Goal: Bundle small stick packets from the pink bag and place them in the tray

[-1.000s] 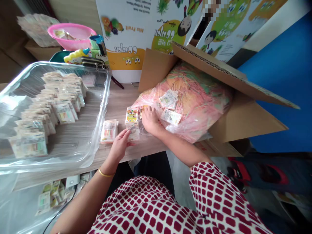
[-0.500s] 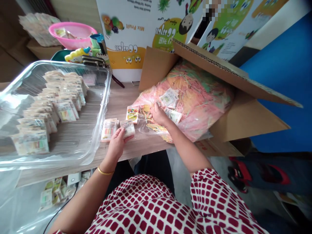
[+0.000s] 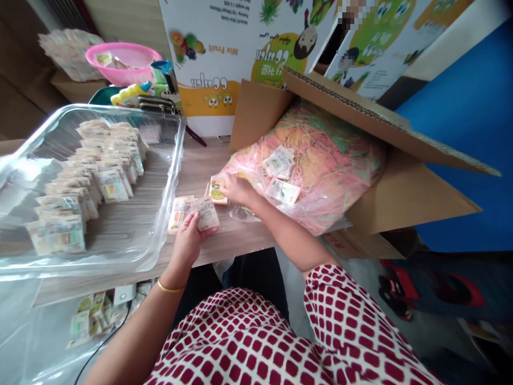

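Note:
My left hand (image 3: 189, 235) pinches a small clear packet (image 3: 207, 214), which overlaps another packet with coloured sticks (image 3: 180, 213) on the table. My right hand (image 3: 234, 188) is closed above a small stack of yellow and green printed cards (image 3: 218, 191); what its fingers grip, if anything, is too small to make out. Right of it, a big clear bag of pink, orange and green sticks (image 3: 316, 155) spills from a cardboard box (image 3: 417, 187). Two flat packets (image 3: 279, 162) lie on the bag.
At the left, a clear plastic tray (image 3: 154, 251) holds rows of filled packets (image 3: 110, 184). Behind it are a pink basin (image 3: 124, 75), a yellow bottle (image 3: 130, 94) and a dark pouch (image 3: 156, 105). A white printed carton (image 3: 208, 59) stands at the back.
My right hand has moved left from the loose sticks at the bag's mouth to the printed cards. The packet in my left hand has shifted slightly left over the other packet.

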`<state>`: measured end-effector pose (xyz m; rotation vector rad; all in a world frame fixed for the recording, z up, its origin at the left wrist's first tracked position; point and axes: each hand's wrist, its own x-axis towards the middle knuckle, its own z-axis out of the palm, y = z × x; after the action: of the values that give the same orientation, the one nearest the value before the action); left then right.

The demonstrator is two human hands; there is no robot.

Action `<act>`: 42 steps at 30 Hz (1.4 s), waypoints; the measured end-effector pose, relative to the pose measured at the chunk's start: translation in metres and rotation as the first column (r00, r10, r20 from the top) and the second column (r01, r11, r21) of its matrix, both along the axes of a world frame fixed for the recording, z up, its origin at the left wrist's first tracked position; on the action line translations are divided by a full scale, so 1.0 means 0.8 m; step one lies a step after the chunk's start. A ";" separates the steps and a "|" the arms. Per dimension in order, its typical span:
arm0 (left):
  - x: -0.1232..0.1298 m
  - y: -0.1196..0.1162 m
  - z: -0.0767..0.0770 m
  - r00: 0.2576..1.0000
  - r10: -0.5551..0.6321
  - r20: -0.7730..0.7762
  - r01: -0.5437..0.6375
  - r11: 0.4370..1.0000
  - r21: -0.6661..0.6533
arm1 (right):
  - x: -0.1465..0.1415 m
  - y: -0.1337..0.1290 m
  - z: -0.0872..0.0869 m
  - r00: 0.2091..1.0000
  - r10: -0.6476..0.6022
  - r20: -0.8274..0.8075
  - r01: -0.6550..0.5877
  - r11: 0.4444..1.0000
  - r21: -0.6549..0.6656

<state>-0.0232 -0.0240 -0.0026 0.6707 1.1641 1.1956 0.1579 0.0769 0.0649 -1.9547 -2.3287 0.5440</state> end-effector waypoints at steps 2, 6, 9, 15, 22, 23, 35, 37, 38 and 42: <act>-0.002 -0.001 -0.001 0.999 -0.004 0.033 0.004 1.000 -0.003 | 0.026 0.000 0.007 0.993 -0.100 -0.058 0.103 0.993 0.053; 0.000 -0.003 0.001 0.997 -0.011 0.079 0.012 1.000 -0.024 | 0.062 -0.008 -0.006 0.981 -0.184 -0.063 0.186 0.982 0.032; 0.005 -0.004 0.002 0.995 0.000 0.095 0.003 0.999 -0.034 | 0.055 -0.011 -0.025 0.978 -0.199 0.055 0.201 0.979 -0.025; 0.007 -0.007 0.002 0.994 -0.057 0.097 0.061 0.998 -0.031 | 0.025 0.003 -0.036 0.967 -0.188 0.174 0.200 0.978 -0.053; 0.006 -0.006 0.005 0.986 -0.108 0.124 0.111 0.994 -0.023 | 0.055 -0.010 -0.022 0.967 -0.251 0.044 0.253 0.967 -0.026; 0.008 -0.004 0.007 0.981 -0.128 0.146 0.134 0.991 -0.029 | 0.060 -0.015 -0.021 0.964 -0.267 0.018 0.267 0.964 -0.007; 0.048 0.019 0.022 0.971 -0.124 0.203 0.131 0.991 -0.024 | 0.081 -0.032 -0.036 0.810 -0.359 -0.464 0.394 0.919 -0.024; 0.052 0.020 0.023 0.972 -0.127 0.197 0.134 0.991 -0.023 | 0.085 -0.030 -0.040 0.755 -0.367 -0.543 0.413 0.910 -0.041; 0.054 0.020 0.024 0.973 -0.128 0.191 0.135 0.991 -0.020 | 0.087 -0.030 -0.041 0.728 -0.367 -0.579 0.423 0.905 -0.043; 0.062 0.026 0.024 0.980 -0.150 0.128 0.148 0.989 0.026 | 0.089 -0.036 -0.026 0.657 -0.289 -0.696 0.460 0.885 0.067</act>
<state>0.0267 -0.0034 0.0169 0.6705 0.9788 1.1065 0.2291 0.0481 0.0438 -1.6676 -1.4136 0.7310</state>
